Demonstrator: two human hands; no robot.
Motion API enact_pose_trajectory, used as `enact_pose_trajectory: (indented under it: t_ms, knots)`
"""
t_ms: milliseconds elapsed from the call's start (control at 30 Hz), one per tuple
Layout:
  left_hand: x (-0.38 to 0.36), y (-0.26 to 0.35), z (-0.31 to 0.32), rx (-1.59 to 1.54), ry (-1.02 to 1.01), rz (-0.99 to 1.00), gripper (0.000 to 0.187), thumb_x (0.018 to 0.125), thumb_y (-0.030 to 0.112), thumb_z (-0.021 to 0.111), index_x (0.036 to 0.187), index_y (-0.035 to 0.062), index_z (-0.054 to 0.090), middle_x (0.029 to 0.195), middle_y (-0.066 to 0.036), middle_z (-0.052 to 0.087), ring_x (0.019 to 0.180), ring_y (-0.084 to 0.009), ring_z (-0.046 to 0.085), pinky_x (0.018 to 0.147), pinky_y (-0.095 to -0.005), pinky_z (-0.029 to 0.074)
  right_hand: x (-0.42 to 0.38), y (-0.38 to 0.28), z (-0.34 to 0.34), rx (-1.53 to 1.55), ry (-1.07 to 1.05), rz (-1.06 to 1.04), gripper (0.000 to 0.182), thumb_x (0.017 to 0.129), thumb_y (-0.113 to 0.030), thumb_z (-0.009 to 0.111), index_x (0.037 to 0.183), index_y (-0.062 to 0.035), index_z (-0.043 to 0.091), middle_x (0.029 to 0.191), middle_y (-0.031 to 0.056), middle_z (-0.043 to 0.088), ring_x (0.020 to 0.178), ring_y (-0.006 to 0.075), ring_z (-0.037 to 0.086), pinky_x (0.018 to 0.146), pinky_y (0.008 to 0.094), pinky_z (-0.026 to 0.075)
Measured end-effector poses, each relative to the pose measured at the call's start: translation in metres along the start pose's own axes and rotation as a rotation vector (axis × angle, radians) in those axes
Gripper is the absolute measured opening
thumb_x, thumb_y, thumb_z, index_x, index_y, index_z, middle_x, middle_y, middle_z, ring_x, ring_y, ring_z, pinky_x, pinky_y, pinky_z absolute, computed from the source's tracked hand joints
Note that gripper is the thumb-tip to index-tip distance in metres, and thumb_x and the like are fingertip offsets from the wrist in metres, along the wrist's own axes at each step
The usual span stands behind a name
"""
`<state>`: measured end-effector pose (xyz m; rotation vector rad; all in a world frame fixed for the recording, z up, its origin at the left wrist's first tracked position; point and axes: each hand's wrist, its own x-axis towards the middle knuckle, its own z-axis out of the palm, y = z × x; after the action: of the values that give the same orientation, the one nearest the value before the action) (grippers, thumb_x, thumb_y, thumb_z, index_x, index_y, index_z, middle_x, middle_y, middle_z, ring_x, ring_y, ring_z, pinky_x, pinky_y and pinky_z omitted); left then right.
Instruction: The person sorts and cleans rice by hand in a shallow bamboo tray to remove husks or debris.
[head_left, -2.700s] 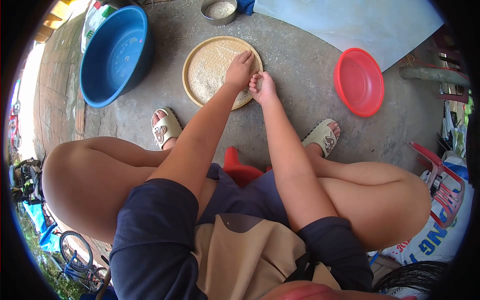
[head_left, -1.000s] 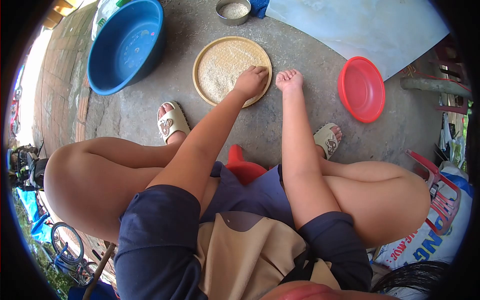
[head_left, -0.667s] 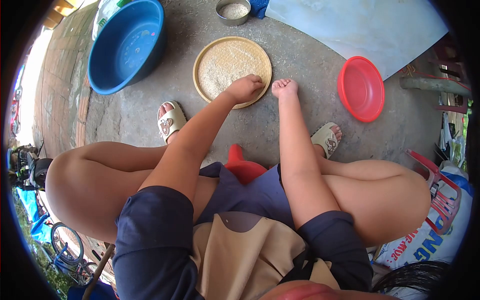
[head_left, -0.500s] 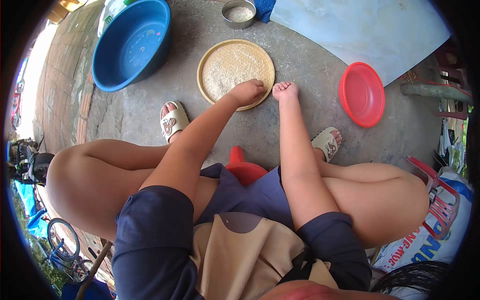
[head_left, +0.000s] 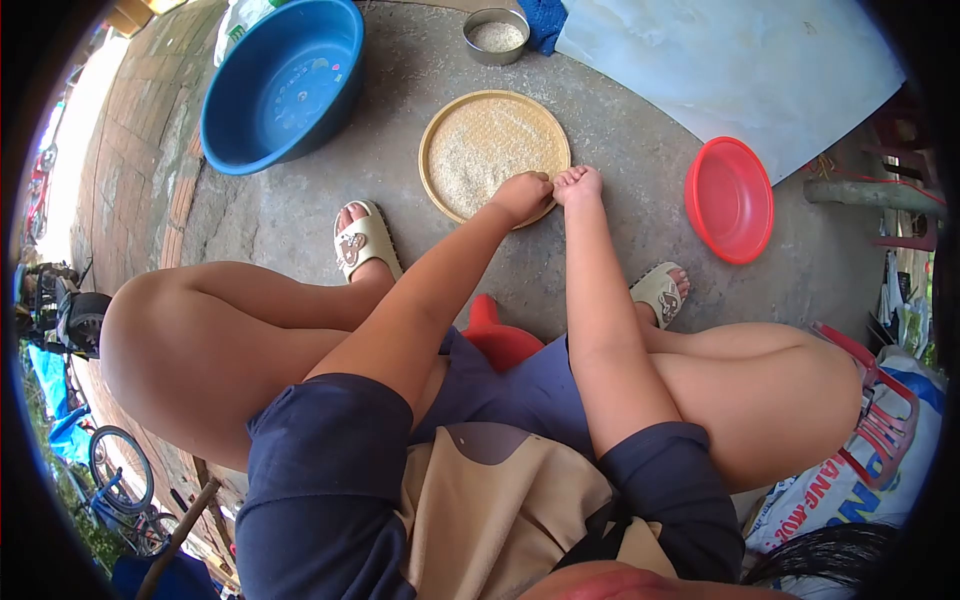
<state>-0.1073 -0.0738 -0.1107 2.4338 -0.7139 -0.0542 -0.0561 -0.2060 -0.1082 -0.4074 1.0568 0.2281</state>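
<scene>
Pale grain is spread over a round woven tray (head_left: 470,182) on the concrete floor. My left hand (head_left: 525,197) is curled closed over the tray's lower right edge, and whatever its fingers hold is hidden. Just to its right, my right hand (head_left: 578,186) is closed in a fist beside the rim, its fingers curled in and their contents out of sight. The two hands are side by side, almost touching or in contact. More grain lies in a small metal bowl (head_left: 497,55) beyond the tray.
A large blue basin (head_left: 230,115) stands at the upper left, a red basin (head_left: 731,200) to the right. A pale sheet (head_left: 730,70) covers floor at the upper right. My sandalled feet flank the tray's near side. A red plastic object (head_left: 497,340) is between my legs.
My left hand has moved right towards my right hand, closing the gap between them. The tray and basins appear shifted slightly in view.
</scene>
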Motion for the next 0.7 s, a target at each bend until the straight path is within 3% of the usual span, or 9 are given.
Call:
enact_pose_trajectory:
  t_ms: [100, 233, 300, 367, 433, 500, 633, 700]
  knots:
    - [-0.001, -0.007, -0.002, -0.013, -0.016, 0.005, 0.013, 0.075, 0.016, 0.06, 0.072, 0.0029, 0.06, 0.077, -0.012, 0.058, 0.075, -0.0297, 0.061, 0.069, -0.0394, 0.051, 0.002, 0.004, -0.004, 0.016, -0.014, 0.007, 0.027, 0.082, -0.01, 0.032, 0.055, -0.0154, 0.032, 0.045, -0.0035, 0.029, 0.036, 0.0113, 0.023, 0.038, 0.025, 0.019]
    - [-0.002, -0.019, -0.01, 0.008, 0.065, -0.129, 0.012, 0.075, 0.015, 0.061, 0.076, 0.0032, 0.064, 0.079, -0.012, 0.061, 0.076, -0.0298, 0.062, 0.07, -0.0384, 0.051, 0.008, 0.005, -0.009, 0.001, -0.036, 0.053, 0.025, 0.082, -0.012, 0.033, 0.057, -0.0147, 0.033, 0.047, -0.0028, 0.031, 0.037, 0.0115, 0.024, 0.038, 0.0254, 0.019]
    - [0.004, -0.025, -0.021, -0.096, 0.241, -0.281, 0.011, 0.072, 0.011, 0.063, 0.079, 0.0039, 0.068, 0.078, -0.011, 0.064, 0.074, -0.0303, 0.062, 0.071, -0.0369, 0.051, 0.01, 0.004, -0.012, -0.053, -0.065, 0.062, 0.024, 0.084, -0.015, 0.032, 0.061, -0.0143, 0.034, 0.05, -0.0026, 0.033, 0.037, 0.0114, 0.025, 0.038, 0.026, 0.019]
    - [0.014, -0.03, -0.029, -0.123, 0.315, -0.349, 0.013, 0.071, 0.01, 0.067, 0.082, 0.0043, 0.07, 0.078, -0.011, 0.067, 0.073, -0.0256, 0.064, 0.07, -0.033, 0.051, 0.013, 0.002, -0.015, -0.089, -0.115, 0.063, 0.022, 0.086, -0.015, 0.033, 0.065, -0.0127, 0.039, 0.053, -0.0012, 0.039, 0.04, 0.0116, 0.03, 0.039, 0.0252, 0.024]
    - [0.025, -0.025, -0.05, -0.346, 0.323, -0.486, 0.015, 0.073, 0.012, 0.07, 0.086, 0.0045, 0.071, 0.08, -0.01, 0.069, 0.073, -0.0187, 0.066, 0.069, -0.029, 0.051, 0.01, 0.003, -0.013, -0.125, -0.167, 0.067, 0.021, 0.087, -0.015, 0.034, 0.069, -0.0111, 0.045, 0.057, 0.0003, 0.045, 0.043, 0.0118, 0.036, 0.04, 0.0243, 0.029]
    - [0.038, -0.014, -0.068, -0.396, 0.29, -0.528, 0.016, 0.075, 0.014, 0.071, 0.088, 0.0049, 0.071, 0.082, -0.009, 0.07, 0.074, -0.0141, 0.067, 0.069, -0.0267, 0.051, 0.003, 0.003, -0.003, -0.169, -0.089, 0.063, 0.023, 0.091, -0.018, 0.034, 0.082, -0.0068, 0.051, 0.074, 0.006, 0.055, 0.057, 0.0139, 0.048, 0.051, 0.0243, 0.043]
    - [0.055, 0.004, -0.083, -0.472, 0.126, -0.407, 0.018, 0.074, 0.012, 0.07, 0.091, 0.0057, 0.071, 0.082, -0.01, 0.069, 0.075, -0.0165, 0.066, 0.069, -0.028, 0.051, -0.014, 0.012, 0.013, -0.15, -0.144, 0.121, 0.029, 0.093, -0.022, 0.031, 0.094, -0.0034, 0.053, 0.086, 0.01, 0.06, 0.066, 0.0174, 0.053, 0.064, 0.028, 0.05]
    - [0.057, 0.011, -0.083, -0.315, -0.072, -0.258, 0.02, 0.071, 0.012, 0.07, 0.09, 0.0061, 0.071, 0.083, -0.011, 0.069, 0.076, -0.0192, 0.066, 0.07, -0.0301, 0.052, -0.019, 0.015, 0.014, -0.208, -0.175, -0.013, 0.025, 0.093, -0.021, 0.033, 0.092, -0.0039, 0.051, 0.086, 0.0097, 0.057, 0.067, 0.0194, 0.054, 0.068, 0.0317, 0.052]
